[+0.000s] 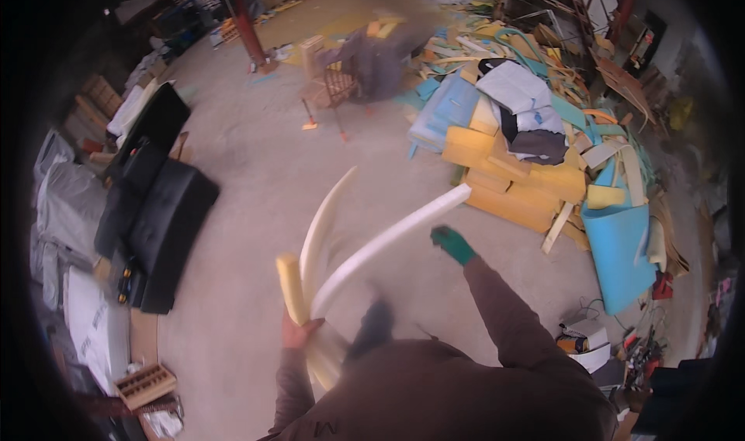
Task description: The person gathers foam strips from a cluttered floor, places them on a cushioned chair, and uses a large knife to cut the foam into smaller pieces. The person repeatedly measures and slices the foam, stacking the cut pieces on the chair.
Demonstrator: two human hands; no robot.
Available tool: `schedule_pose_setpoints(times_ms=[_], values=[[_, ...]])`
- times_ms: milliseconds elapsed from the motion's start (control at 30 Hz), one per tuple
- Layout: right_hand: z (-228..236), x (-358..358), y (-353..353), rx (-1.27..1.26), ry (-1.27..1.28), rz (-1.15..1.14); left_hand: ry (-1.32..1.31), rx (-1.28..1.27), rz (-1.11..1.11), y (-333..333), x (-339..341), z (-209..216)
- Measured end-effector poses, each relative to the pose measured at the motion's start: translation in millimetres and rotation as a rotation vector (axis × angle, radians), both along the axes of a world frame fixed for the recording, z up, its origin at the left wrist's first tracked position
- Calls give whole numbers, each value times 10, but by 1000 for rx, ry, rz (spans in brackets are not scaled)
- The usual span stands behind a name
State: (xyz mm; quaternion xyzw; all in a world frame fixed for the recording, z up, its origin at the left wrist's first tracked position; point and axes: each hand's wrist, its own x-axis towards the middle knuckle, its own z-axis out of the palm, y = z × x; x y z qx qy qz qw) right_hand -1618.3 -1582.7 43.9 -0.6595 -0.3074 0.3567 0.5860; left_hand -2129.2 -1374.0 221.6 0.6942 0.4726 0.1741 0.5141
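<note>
My left hand (pixel 299 332) is bare and closed around a bundle of long foam strips. One is a thick, short-looking yellow foam strip (pixel 289 290). Beside it a thin cream foam strip (pixel 320 222) curves upward. A longer white foam strip (pixel 392 235) bends away to the right. The bundle's lower ends pass down beside my body, blurred. My right hand (pixel 454 245), in a green glove, is stretched forward past the white strip's far end, apart from it. I see nothing in that hand, but its fingers are too smeared to tell apart.
A heap of yellow and blue foam blocks (pixel 512 185) with a grey-white jacket (pixel 516 88) on top lies to the right. On the left stands a black sofa (pixel 167 228). A wooden chair (pixel 330 88) and a blurred person (pixel 380 61) are ahead, near a red post (pixel 246 26).
</note>
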Motion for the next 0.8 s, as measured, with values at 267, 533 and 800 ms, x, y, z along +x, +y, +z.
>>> schedule_pose_setpoints(times_ms=[267,533,800], values=[[-846,-412,-1658,-978,308,-277,-86,14,-249,2564,2390,510],[-852,-55,-1236,-958,781,-573,-159,157,-305,4070,4465,1024],[-948,3371,1991,-437,527,-311,-329,53,-80,5213,5523,1452]])
